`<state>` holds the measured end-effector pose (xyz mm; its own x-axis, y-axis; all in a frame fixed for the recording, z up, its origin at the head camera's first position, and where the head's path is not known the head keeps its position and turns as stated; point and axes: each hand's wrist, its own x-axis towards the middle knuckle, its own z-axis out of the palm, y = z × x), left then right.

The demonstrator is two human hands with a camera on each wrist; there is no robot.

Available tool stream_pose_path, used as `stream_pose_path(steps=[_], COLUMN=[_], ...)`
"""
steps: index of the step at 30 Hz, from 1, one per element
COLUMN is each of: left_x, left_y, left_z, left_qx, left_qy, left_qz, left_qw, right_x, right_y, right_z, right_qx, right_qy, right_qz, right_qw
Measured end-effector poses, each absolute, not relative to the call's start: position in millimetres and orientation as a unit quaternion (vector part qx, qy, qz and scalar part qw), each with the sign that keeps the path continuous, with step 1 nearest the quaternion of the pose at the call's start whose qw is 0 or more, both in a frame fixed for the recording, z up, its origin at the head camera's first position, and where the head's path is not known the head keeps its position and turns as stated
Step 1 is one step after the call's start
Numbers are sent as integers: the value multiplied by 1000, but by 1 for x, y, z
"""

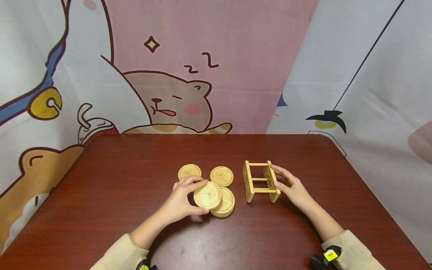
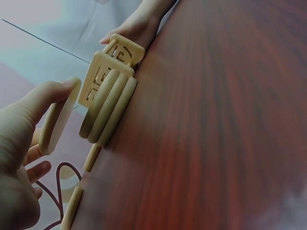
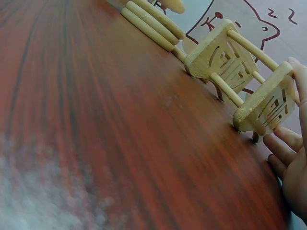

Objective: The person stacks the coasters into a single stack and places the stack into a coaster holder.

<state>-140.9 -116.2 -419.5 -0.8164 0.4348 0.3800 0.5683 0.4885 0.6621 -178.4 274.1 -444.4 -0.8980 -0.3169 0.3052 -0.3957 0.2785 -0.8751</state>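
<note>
My left hand (image 1: 183, 198) pinches a round wooden coaster (image 1: 207, 195) by its edge, thumb on the near side and fingers on the far side. It is tilted, with a leaf design facing up. In the left wrist view this coaster (image 2: 60, 117) is raised beside a stack of coasters (image 2: 108, 110). That stack (image 1: 225, 204) is partly hidden by the held coaster in the head view. On the right stands a wooden coaster rack (image 1: 260, 190) with slotted side panels joined by rods. My right hand (image 1: 294, 191) holds its right panel (image 3: 271, 103) between thumb and fingers.
Two single coasters lie flat behind the stack: one at the back left (image 1: 189, 171), partly covered by my left hand, and another (image 1: 221, 176) left of the rack. The dark red-brown table (image 1: 135, 165) ends at a cartoon-printed cloth (image 1: 236, 75).
</note>
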Motion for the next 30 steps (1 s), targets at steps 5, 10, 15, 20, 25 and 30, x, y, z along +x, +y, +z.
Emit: stream_pose_path(steps=[5, 10, 15, 20, 25, 30], left_x=[-141, -142, -141, -142, -143, -143], left_y=[-110, -104, -99, -95, -91, -87], left_z=[-418, -416, -417, -418, -418, -419], left_qx=[-299, -307, -310, -313, -315, -317], left_qy=[-858, -858, -857, -858, -857, -858], left_qz=[-411, -404, -404, -401, -403, -400], left_qw=[76, 75, 75, 69, 60, 59], right_x=[-178, -177, -177, -176, -177, -176], right_y=[274, 274, 272, 272, 273, 273], right_z=[-443, -443, -442, -441, -441, -442], right_qx=[225, 228, 229, 228, 229, 226], right_qy=[-798, -796, -794, -797, -795, -793], right_qz=[558, 560, 562, 559, 560, 566], right_qw=[35, 33, 32, 30, 29, 28])
